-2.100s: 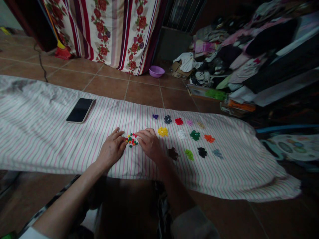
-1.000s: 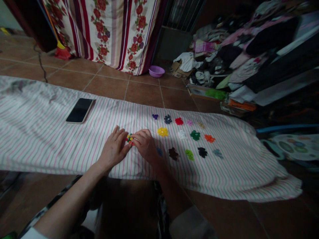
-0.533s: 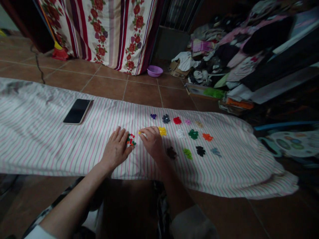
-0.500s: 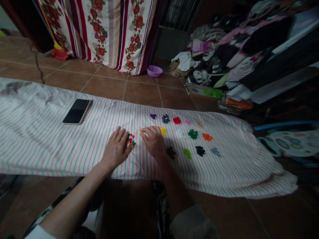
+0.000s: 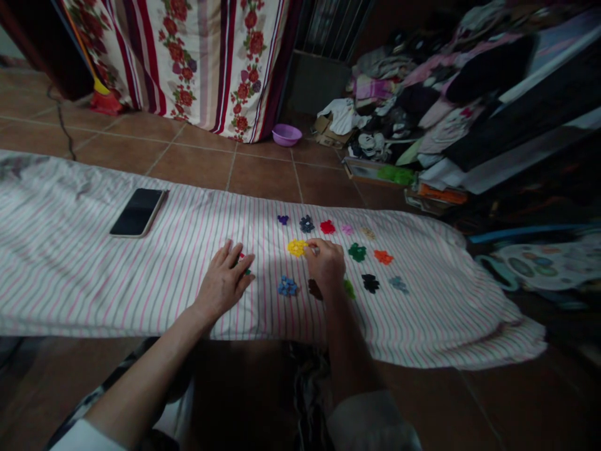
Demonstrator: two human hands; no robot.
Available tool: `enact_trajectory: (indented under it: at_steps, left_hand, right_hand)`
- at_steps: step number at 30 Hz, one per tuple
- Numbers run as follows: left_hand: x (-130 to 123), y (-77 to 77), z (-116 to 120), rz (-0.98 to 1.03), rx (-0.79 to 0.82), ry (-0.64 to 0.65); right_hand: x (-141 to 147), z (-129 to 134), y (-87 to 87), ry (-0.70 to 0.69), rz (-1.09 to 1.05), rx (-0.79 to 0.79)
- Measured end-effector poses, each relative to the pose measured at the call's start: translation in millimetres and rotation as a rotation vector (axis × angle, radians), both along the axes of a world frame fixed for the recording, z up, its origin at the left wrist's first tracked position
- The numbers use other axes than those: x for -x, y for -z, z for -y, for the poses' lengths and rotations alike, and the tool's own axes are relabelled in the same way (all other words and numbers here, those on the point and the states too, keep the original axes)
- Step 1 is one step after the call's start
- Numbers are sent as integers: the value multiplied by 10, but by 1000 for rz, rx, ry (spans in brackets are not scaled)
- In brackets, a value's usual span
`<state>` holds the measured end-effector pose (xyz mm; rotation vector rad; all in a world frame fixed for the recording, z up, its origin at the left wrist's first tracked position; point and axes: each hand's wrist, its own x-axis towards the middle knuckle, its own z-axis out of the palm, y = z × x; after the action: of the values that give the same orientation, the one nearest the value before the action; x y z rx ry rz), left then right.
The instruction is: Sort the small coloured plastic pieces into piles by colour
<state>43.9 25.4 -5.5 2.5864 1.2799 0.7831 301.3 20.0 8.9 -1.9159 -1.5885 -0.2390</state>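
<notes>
My left hand (image 5: 224, 279) rests on the striped cloth (image 5: 188, 257) with its fingers apart, holding nothing. It mostly covers a few small red and green pieces (image 5: 246, 271). At the right edge of a pile of small yellow pieces (image 5: 297, 248) is my right hand (image 5: 327, 264). Thumb and fingers are pinched together there, with something pale between them too small to name. Near this hand lie piles of blue pieces (image 5: 287, 286), brown pieces (image 5: 315, 289), lime green pieces (image 5: 349, 288) and red pieces (image 5: 327, 227). The hand and forearm partly hide the brown and lime piles.
Further piles include purple (image 5: 282, 220), dark grey (image 5: 307, 223), pink (image 5: 347, 229), dark green (image 5: 357, 252), orange (image 5: 384, 257) and black (image 5: 370, 283). A phone (image 5: 138, 213) lies at left. Beyond the cloth, a purple basin (image 5: 286, 134) stands on the tiled floor.
My right hand has moved right, from beside the left hand to the yellow pile, uncovering the blue pile. A small yellow piece showed at its fingertips before. The left hand stays in place.
</notes>
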Motion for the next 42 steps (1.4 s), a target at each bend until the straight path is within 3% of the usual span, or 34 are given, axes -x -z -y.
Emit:
enact_trajectory:
  at_steps: [5, 11, 23, 28, 34, 42]
  left_hand:
    - [-42, -18, -11, -3, 15, 21]
    - [-39, 18, -45, 64, 9, -27]
    - [37, 43, -100, 97, 45, -48]
    - [70, 46, -68, -27, -14, -30]
    - [117, 66, -11, -175, -69, -144]
    - [226, 53, 79, -279, -101, -225]
  right_hand:
    - [-59, 46, -17, 98, -9, 126]
    - [-66, 55, -25, 88, -64, 192]
    - [-19, 47, -66, 74, -91, 81]
    - [218, -8, -69, -155, -130, 3]
    - [600, -46, -34, -461, -114, 65]
    - [826, -28, -43, -602, -92, 118]
